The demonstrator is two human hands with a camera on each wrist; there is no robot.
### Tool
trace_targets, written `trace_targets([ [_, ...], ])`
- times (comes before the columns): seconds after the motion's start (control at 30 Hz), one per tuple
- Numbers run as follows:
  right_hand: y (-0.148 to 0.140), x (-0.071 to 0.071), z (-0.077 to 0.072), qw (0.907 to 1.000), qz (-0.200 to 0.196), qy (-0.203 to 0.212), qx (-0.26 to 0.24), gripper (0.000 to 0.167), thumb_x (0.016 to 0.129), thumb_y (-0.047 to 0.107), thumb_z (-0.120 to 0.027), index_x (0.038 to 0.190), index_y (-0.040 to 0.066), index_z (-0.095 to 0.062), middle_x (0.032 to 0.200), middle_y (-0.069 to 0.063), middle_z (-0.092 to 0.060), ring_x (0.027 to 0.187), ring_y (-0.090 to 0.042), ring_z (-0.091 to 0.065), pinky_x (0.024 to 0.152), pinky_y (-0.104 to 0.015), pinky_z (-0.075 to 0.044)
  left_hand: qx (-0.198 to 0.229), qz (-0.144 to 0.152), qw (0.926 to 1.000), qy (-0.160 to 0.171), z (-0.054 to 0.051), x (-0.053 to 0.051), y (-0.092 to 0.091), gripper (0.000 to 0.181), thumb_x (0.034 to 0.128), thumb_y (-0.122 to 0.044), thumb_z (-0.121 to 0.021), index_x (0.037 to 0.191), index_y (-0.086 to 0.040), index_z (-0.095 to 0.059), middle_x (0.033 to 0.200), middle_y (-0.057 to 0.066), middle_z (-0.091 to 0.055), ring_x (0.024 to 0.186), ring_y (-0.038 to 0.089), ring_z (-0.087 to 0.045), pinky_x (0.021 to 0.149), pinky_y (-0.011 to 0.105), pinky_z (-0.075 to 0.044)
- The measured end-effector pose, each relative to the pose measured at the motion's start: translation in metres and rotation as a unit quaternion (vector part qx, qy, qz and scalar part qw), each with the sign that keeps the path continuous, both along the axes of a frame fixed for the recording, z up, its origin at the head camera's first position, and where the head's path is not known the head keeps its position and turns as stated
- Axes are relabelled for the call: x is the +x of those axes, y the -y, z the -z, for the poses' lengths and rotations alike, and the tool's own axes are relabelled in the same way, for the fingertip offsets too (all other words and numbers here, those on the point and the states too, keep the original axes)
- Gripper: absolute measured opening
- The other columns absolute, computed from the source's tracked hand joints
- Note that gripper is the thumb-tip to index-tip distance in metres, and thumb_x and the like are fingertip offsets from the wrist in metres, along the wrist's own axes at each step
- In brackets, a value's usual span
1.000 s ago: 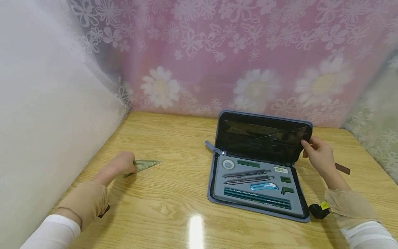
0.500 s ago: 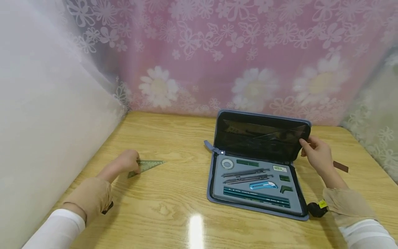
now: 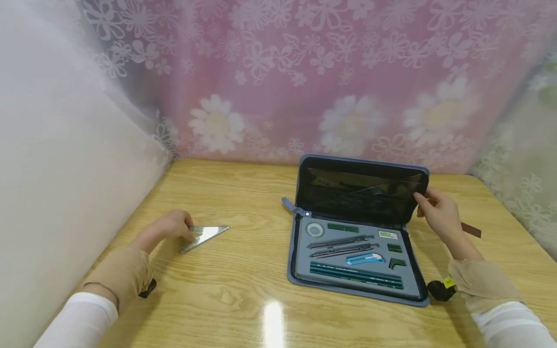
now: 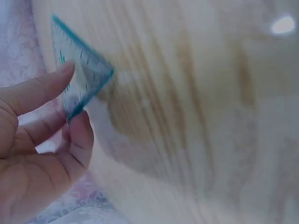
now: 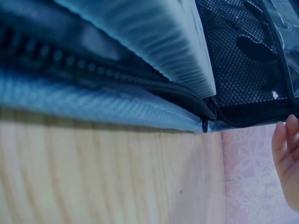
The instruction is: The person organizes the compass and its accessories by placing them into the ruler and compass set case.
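Note:
On the left side of the table, my left hand [image 3: 171, 227] pinches a clear triangular set square [image 3: 213, 233] between thumb and fingers. Its teal edges and scale marks show in the left wrist view, where the thumb of the left hand [image 4: 37, 158] lies over the face of the set square [image 4: 86, 58]. To the right, a blue zip case stands open, its black lid [image 3: 330, 200] raised. My right hand [image 3: 444, 215] pinches the lid's right edge, thumb inside and fingers behind. Only fingertips of the right hand [image 5: 287, 154] show in the right wrist view.
The case's grey insert [image 3: 413, 275] holds pencils [image 3: 357, 275], two dark mechanical drawing tools [image 3: 341, 246], a blue cutter [image 3: 365, 259], a tape roll [image 3: 315, 229] and small green pieces. A brown strip [image 3: 471, 230] lies behind my right wrist. A patterned curtain [image 3: 278, 87] hangs behind the table.
My left hand shifted slightly right, then turned the set square, whose face now catches the light. My right hand keeps its hold on the lid. The whole view drifted a little.

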State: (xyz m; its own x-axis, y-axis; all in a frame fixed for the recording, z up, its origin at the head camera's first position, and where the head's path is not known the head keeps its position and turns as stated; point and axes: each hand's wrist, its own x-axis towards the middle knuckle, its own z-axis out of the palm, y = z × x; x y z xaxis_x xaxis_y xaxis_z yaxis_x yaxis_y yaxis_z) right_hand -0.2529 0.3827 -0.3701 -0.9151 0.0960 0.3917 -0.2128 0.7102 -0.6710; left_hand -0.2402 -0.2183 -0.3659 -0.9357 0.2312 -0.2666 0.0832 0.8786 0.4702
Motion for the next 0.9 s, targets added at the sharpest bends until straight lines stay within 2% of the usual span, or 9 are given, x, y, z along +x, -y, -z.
trace_targets([
  [0.03,0.0,0.0,-0.001,1.0,0.002,0.0,0.001,0.031,0.097,0.026,-0.049,0.105,-0.002,-0.058,0.058,-0.003,-0.055,0.053,-0.004,-0.052,0.046,-0.021,-0.039,0.008,0.006,0.9999,-0.002,-0.002,-0.001,-0.001,0.023,0.0696,-0.008,-0.077,0.083,0.005,-0.063,0.078,0.009,-0.057,0.071,0.021,-0.05,0.061,0.032,-0.044],
  [0.13,0.0,-0.001,-0.002,1.0,0.007,0.003,0.004,0.031,0.097,0.029,-0.048,0.103,0.0,-0.057,0.059,-0.003,-0.055,0.054,-0.005,-0.052,0.045,-0.023,-0.038,0.035,0.019,0.9992,-0.002,-0.01,-0.006,-0.004,0.012,0.0727,-0.005,-0.074,0.079,0.002,-0.067,0.067,0.001,-0.055,0.06,0.013,-0.046,0.056,0.027,-0.042],
  [0.3,-0.002,-0.002,-0.004,0.9999,0.01,0.004,0.005,0.032,0.097,0.03,-0.049,0.103,-0.001,-0.057,0.06,-0.004,-0.055,0.054,-0.005,-0.052,0.045,-0.023,-0.037,0.054,0.038,0.9978,-0.006,-0.03,-0.014,-0.015,0.011,0.0811,-0.003,-0.066,0.087,0.005,-0.068,0.071,0.005,-0.062,0.059,0.013,-0.054,0.061,0.031,-0.049],
  [0.37,-0.002,-0.002,-0.004,1.0,0.007,0.002,0.002,0.032,0.097,0.028,-0.049,0.103,-0.002,-0.058,0.06,-0.005,-0.055,0.054,-0.006,-0.052,0.045,-0.023,-0.037,0.065,0.038,0.9968,-0.027,-0.039,-0.017,-0.022,0.013,0.0834,-0.004,-0.064,0.091,0.006,-0.068,0.077,0.008,-0.065,0.063,0.016,-0.057,0.063,0.033,-0.05],
  [0.5,0.0,-0.002,-0.004,1.0,0.0,0.001,0.0,0.031,0.097,0.027,-0.049,0.102,-0.002,-0.058,0.06,-0.005,-0.056,0.054,-0.006,-0.053,0.045,-0.022,-0.038,0.087,0.03,0.9899,-0.107,-0.062,-0.02,-0.05,0.019,0.0872,-0.01,-0.063,0.1,0.003,-0.068,0.091,0.011,-0.067,0.076,0.02,-0.062,0.068,0.035,-0.051],
  [0.6,0.0,-0.002,-0.004,1.0,-0.002,-0.004,0.007,0.031,0.097,0.026,-0.049,0.099,-0.003,-0.059,0.06,-0.004,-0.055,0.054,-0.005,-0.051,0.046,-0.022,-0.038,0.096,0.046,0.981,-0.162,-0.083,-0.021,-0.083,0.021,0.0889,-0.013,-0.062,0.105,-0.001,-0.068,0.097,0.011,-0.067,0.083,0.021,-0.063,0.073,0.035,-0.051],
  [0.7,0.0,-0.001,-0.003,0.9998,-0.001,-0.013,0.013,0.03,0.097,0.025,-0.05,0.097,-0.003,-0.059,0.059,-0.005,-0.055,0.053,-0.005,-0.051,0.046,-0.022,-0.038,0.101,0.097,0.9682,-0.207,-0.1,-0.024,-0.121,0.02,0.0893,-0.012,-0.062,0.105,-0.002,-0.069,0.099,0.011,-0.068,0.086,0.021,-0.064,0.075,0.034,-0.051],
  [0.83,0.0,0.0,0.0,0.9997,-0.007,-0.021,0.007,0.028,0.097,0.022,-0.05,0.099,-0.004,-0.059,0.059,-0.005,-0.055,0.052,-0.005,-0.052,0.046,-0.021,-0.04,0.094,0.181,0.9425,-0.265,-0.109,-0.035,-0.17,0.017,0.089,-0.008,-0.062,0.102,-0.002,-0.07,0.098,0.011,-0.068,0.086,0.019,-0.064,0.075,0.029,-0.05],
  [0.9,0.0,0.0,0.001,0.9997,-0.011,-0.022,0.004,0.028,0.097,0.022,-0.05,0.1,-0.004,-0.059,0.06,-0.007,-0.055,0.052,-0.006,-0.053,0.046,-0.021,-0.041,0.077,0.212,0.9336,-0.279,-0.11,-0.042,-0.191,0.017,0.0893,-0.007,-0.061,0.102,-0.002,-0.07,0.099,0.011,-0.068,0.087,0.019,-0.064,0.076,0.028,-0.05],
])
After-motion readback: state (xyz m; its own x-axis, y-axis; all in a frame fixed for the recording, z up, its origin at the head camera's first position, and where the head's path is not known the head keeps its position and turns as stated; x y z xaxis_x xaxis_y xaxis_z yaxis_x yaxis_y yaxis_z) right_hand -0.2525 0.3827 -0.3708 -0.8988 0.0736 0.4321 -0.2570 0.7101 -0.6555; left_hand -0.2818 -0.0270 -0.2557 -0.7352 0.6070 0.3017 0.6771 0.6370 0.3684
